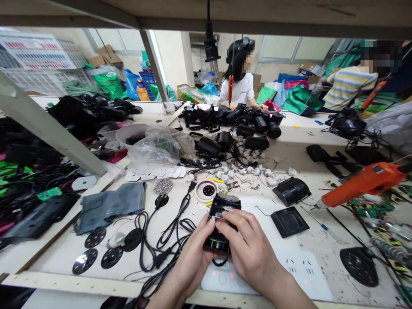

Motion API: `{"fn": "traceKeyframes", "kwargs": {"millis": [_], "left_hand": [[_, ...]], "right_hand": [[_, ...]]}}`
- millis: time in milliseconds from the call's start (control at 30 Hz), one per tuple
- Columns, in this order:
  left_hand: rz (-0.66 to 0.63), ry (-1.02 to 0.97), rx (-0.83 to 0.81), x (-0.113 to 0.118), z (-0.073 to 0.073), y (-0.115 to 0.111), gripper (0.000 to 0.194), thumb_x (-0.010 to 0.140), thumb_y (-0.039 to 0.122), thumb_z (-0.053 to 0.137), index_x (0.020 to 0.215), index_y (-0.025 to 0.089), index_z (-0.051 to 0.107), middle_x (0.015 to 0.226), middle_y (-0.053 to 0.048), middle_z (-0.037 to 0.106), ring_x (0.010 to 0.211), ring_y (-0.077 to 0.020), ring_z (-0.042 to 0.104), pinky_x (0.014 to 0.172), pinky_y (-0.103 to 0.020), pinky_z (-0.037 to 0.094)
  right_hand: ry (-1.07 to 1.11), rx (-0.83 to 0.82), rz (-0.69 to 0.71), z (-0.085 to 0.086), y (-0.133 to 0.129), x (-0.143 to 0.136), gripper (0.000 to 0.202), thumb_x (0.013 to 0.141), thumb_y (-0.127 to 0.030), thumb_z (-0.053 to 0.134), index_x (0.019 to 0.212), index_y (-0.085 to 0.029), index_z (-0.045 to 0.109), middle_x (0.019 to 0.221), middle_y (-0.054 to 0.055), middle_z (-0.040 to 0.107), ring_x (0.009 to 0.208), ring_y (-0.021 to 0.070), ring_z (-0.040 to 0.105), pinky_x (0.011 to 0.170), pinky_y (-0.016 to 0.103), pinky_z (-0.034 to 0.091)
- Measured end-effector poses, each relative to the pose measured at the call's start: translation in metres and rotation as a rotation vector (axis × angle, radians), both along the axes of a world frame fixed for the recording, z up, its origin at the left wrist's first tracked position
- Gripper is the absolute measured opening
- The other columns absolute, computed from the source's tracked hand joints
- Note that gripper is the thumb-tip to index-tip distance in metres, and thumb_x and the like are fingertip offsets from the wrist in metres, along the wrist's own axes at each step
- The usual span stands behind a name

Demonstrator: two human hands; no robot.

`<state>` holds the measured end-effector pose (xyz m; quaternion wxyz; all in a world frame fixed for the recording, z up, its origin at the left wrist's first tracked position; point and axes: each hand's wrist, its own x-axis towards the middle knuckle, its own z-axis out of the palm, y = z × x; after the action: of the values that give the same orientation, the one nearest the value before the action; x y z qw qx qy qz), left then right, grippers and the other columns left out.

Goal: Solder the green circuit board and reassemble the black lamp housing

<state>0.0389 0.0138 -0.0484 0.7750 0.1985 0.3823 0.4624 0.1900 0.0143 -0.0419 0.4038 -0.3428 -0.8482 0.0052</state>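
The counter (309, 180) carries all items and extends well beyond both hands. A white power strip (299, 270) lies directly beneath the hands, its red indicator lit; its near edge is partly covered by the wrists. The orange electric screwdriver (363, 182) hangs well to the right of the fingers, tip pointing left. A grey cloth (109, 206) lies well to the left. Black power cords (167, 227) run just left of the fingers, 1 plug lying near the left wrist. A square black cover (289, 221) rests to the right of the fingers.

The black device housing (222, 223) sits between both hands, raised just above the power strip. The left hand (193, 257) grips its left side, fingers closed on it. The right hand (251, 249) clamps its right side and top, fingers curled over it. The lower half of the housing is hidden by the fingers; internal wiring is hard to make out.

A white ring (206, 191) lies just beyond the housing.
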Motion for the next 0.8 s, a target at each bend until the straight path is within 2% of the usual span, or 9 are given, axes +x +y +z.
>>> {"fn": "traceKeyframes", "kwargs": {"millis": [100, 300, 400, 467, 533, 600, 700, 733, 800], "left_hand": [[-0.001, 0.02, 0.01, 0.002, 0.005, -0.001, 0.04, 0.08, 0.042, 0.072, 0.112, 0.019, 0.068, 0.11, -0.009, 0.069, 0.095, -0.0219, 0.062, 0.068, -0.025, 0.051], [0.006, 0.037, -0.028, -0.004, 0.009, -0.008, 0.053, 0.08, 0.04, 0.073, 0.128, 0.022, 0.059, 0.115, -0.011, 0.069, 0.103, -0.0261, 0.064, 0.078, -0.032, 0.054], [0.009, 0.078, -0.02, -0.016, 0.012, -0.001, 0.053, 0.081, 0.038, 0.073, 0.128, 0.018, 0.058, 0.109, -0.013, 0.07, 0.095, -0.0274, 0.068, 0.077, -0.036, 0.057], [0.031, 0.134, -0.008, -0.028, 0.02, 0.01, 0.044, 0.084, 0.033, 0.068, 0.123, 0.013, 0.059, 0.104, -0.015, 0.071, 0.087, -0.0283, 0.07, 0.071, -0.038, 0.059], [0.099, 0.206, 0.005, -0.042, 0.035, 0.025, 0.032, 0.088, 0.026, 0.061, 0.115, 0.009, 0.061, 0.101, -0.018, 0.071, 0.081, -0.0292, 0.071, 0.066, -0.039, 0.061], [0.23, 0.258, 0.038, -0.053, 0.058, 0.038, 0.024, 0.091, 0.019, 0.053, 0.111, 0.009, 0.06, 0.099, -0.017, 0.072, 0.082, -0.0281, 0.071, 0.065, -0.038, 0.062], [0.354, 0.314, 0.131, -0.066, 0.103, 0.048, 0.027, 0.096, 0.01, 0.039, 0.117, 0.007, 0.055, 0.096, -0.012, 0.072, 0.084, -0.0222, 0.07, 0.066, -0.035, 0.062], [0.328, 0.288, 0.126, -0.07, 0.119, 0.048, 0.032, 0.095, 0.004, 0.034, 0.122, 0.007, 0.051, 0.098, -0.008, 0.071, 0.091, -0.0198, 0.068, 0.073, -0.037, 0.061], [0.429, 0.304, 0.159, -0.08, 0.146, 0.046, 0.033, 0.096, 0.005, 0.035, 0.125, 0.009, 0.049, 0.096, -0.005, 0.071, 0.091, -0.0199, 0.067, 0.069, -0.034, 0.061]], "right_hand": [[0.121, -0.049, 0.006, 0.003, -0.001, 0.004, 0.037, 0.09, 0.005, 0.041, 0.121, -0.008, 0.057, 0.118, 0.015, 0.054, 0.111, 0.0275, 0.049, 0.095, 0.045, 0.048], [0.291, 0.001, -0.185, 0.008, -0.005, 0.023, 0.024, 0.092, 0.002, 0.051, 0.109, -0.012, 0.061, 0.099, 0.009, 0.057, 0.093, 0.0206, 0.055, 0.08, 0.034, 0.046], [0.294, -0.012, -0.246, 0.003, -0.009, 0.036, 0.021, 0.094, -0.001, 0.051, 0.107, -0.014, 0.061, 0.097, 0.008, 0.057, 0.092, 0.0199, 0.055, 0.079, 0.033, 0.046], [0.295, -0.028, -0.276, -0.002, -0.013, 0.044, 0.019, 0.095, -0.002, 0.051, 0.105, -0.014, 0.061, 0.096, 0.007, 0.057, 0.091, 0.0193, 0.056, 0.079, 0.032, 0.046], [0.295, -0.047, -0.295, -0.006, -0.017, 0.05, 0.018, 0.095, -0.003, 0.05, 0.104, -0.015, 0.061, 0.095, 0.007, 0.056, 0.09, 0.0186, 0.057, 0.078, 0.03, 0.046], [0.293, -0.065, -0.305, -0.01, -0.022, 0.055, 0.017, 0.096, -0.005, 0.049, 0.102, -0.015, 0.062, 0.094, 0.007, 0.056, 0.089, 0.0182, 0.057, 0.077, 0.029, 0.047], [0.289, -0.097, -0.316, -0.015, -0.029, 0.06, 0.017, 0.097, -0.007, 0.048, 0.101, -0.016, 0.062, 0.093, 0.007, 0.056, 0.088, 0.0184, 0.058, 0.075, 0.028, 0.048], [0.286, -0.112, -0.316, -0.017, -0.031, 0.061, 0.017, 0.097, -0.007, 0.048, 0.101, -0.016, 0.062, 0.093, 0.007, 0.057, 0.087, 0.0186, 0.059, 0.075, 0.029, 0.048], [0.279, -0.138, -0.303, -0.02, -0.034, 0.062, 0.017, 0.098, -0.007, 0.048, 0.102, -0.016, 0.061, 0.093, 0.007, 0.057, 0.087, 0.0192, 0.059, 0.075, 0.029, 0.049]]}}
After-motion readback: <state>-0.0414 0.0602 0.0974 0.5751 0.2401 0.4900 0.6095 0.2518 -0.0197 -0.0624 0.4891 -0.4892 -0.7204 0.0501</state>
